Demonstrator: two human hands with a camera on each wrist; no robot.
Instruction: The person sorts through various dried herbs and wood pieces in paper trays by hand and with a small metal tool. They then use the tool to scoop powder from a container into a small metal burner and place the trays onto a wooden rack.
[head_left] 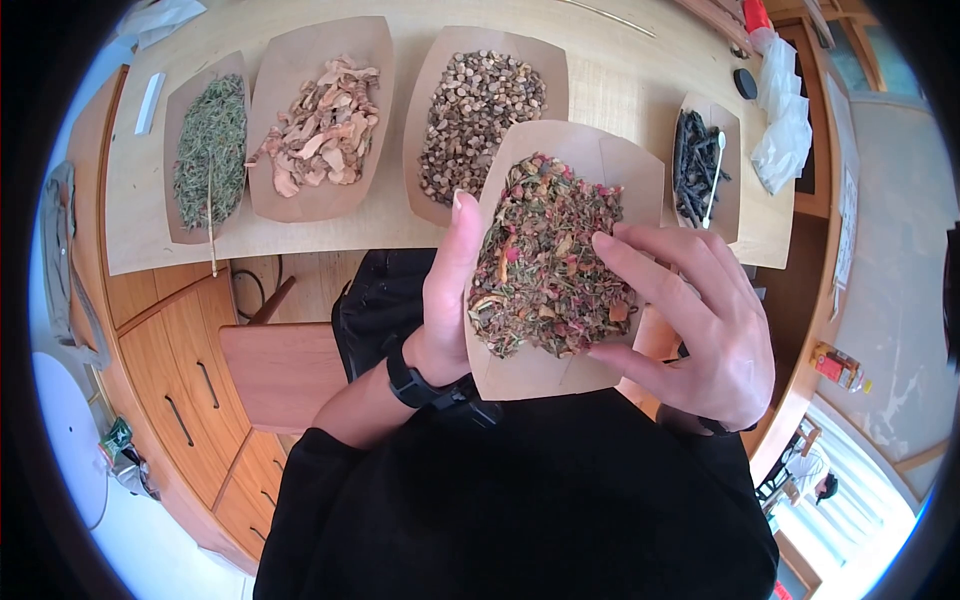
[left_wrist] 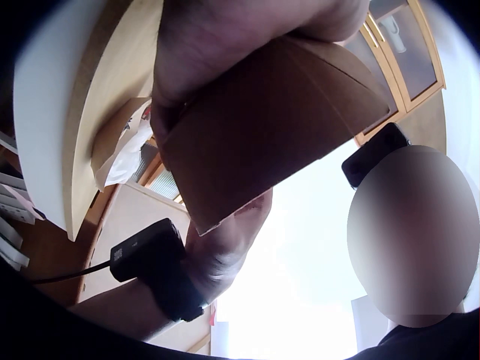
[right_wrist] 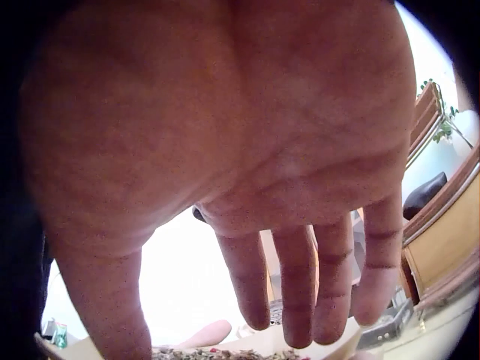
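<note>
A brown paper tray of mixed dried herbs and petals is held up in front of the body, tilted a little. My left hand grips it from the left, thumb upright along the side wall and the other fingers hidden underneath. The left wrist view shows the tray's underside against that hand. Over the tray's right part hovers my right hand, its fingers spread and its fingertips right at the herbs. In the right wrist view the right hand's fingers hang nearly straight with nothing between them.
On the table behind stand paper trays of green dried herb, pale peach-coloured slices, round brown pieces and dark sticks with a white spoon. A white plastic bag lies at the right end.
</note>
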